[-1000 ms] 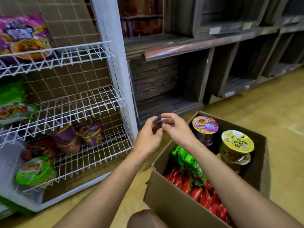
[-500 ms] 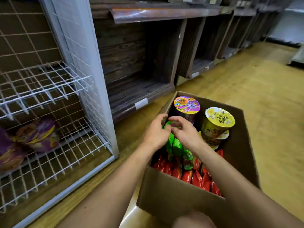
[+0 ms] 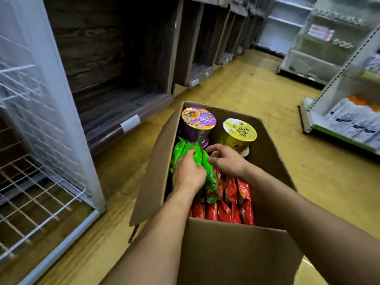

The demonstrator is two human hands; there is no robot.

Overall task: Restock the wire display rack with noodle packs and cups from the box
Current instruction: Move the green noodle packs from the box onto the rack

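Lower now, our left hand [image 3: 189, 175] grips the green packs [image 3: 208, 173] in the box [image 3: 236, 254], right hand [image 3: 226, 161] loosely curled, empty, at three o'clock; one-handed, slick packs may slip.

Lighting is even, warm and moderately bright, with a soft sheen on the yellow floor [image 3: 257, 93]. The dark wooden shelving [image 3: 115, 64] stays dim. Motion blur smears the wire display rack [image 3: 30, 112] and the right-hand store shelves [image 3: 337, 44]. Wide-angle distortion bends the frame edges.
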